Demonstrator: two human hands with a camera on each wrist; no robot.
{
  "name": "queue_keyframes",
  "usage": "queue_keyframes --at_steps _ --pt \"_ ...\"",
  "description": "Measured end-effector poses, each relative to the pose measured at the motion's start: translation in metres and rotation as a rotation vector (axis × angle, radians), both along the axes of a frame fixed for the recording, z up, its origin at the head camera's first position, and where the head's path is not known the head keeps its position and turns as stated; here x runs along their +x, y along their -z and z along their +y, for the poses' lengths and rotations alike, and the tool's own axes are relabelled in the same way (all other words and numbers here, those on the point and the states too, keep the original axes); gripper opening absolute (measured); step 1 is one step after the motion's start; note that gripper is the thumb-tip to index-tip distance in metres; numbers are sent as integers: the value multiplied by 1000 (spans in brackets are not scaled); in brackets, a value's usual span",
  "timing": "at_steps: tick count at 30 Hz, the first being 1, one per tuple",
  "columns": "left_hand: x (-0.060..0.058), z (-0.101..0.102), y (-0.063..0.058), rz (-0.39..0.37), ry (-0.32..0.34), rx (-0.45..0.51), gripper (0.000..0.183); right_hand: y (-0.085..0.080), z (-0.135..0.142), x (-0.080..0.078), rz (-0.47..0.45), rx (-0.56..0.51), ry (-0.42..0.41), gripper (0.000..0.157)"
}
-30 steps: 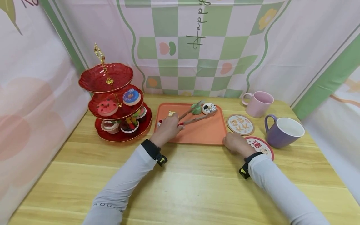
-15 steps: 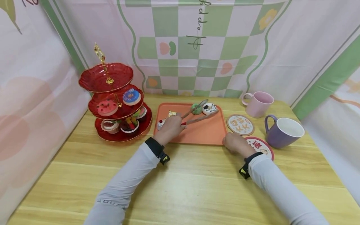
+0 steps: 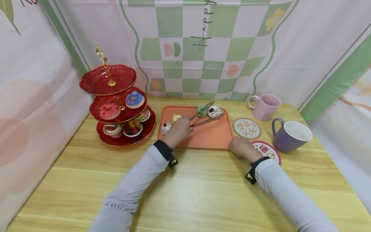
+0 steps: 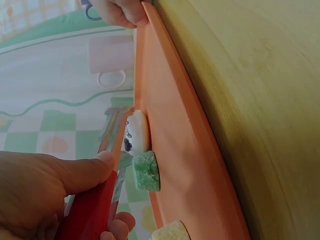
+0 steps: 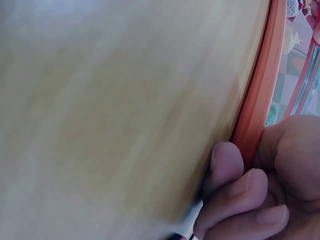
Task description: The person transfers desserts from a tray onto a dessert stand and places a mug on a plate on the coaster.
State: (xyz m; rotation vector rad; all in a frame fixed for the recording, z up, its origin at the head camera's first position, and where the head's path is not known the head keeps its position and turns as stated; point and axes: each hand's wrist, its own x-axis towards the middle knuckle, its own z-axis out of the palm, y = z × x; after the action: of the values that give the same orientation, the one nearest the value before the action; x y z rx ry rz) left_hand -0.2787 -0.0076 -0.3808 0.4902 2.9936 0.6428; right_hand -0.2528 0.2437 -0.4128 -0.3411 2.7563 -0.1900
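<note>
My left hand (image 3: 178,130) holds a pair of tongs (image 3: 207,121) by the red handle (image 4: 90,210), thumb on top in the left wrist view. The tongs' arms are spread, one tip on each side of a white doughnut (image 3: 214,111) with dark drizzle. A green cake (image 3: 203,112) sits beside the doughnut on the orange tray (image 3: 203,138). At the tray's left end, partly behind my left hand, are a yellow pastry (image 3: 176,117) and a white one with a red cherry (image 3: 166,128). My right hand (image 3: 242,147) grips the tray's near right corner, fingers curled at its edge.
A red three-tier stand (image 3: 108,79) with several cakes on its lower tiers stands left of the tray. To the right lie two round coasters (image 3: 247,128), with a pink mug (image 3: 266,108) and a purple mug (image 3: 291,137) behind and beside them. A patterned curtain (image 3: 194,71) hangs behind.
My left hand has shifted slightly to the right with the tongs, uncovering more of the pastries at the tray's left end. The right hand stays at the tray corner.
</note>
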Motion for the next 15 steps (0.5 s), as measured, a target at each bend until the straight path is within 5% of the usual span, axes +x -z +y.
queue_keyframes --at_steps 5,15 --pt "1 -1 -1 74 29 -45 28 1 -1 0 10 -11 8 29" --pt "3 -1 -6 20 23 -14 31 -2 -1 0 -12 -18 45 28"
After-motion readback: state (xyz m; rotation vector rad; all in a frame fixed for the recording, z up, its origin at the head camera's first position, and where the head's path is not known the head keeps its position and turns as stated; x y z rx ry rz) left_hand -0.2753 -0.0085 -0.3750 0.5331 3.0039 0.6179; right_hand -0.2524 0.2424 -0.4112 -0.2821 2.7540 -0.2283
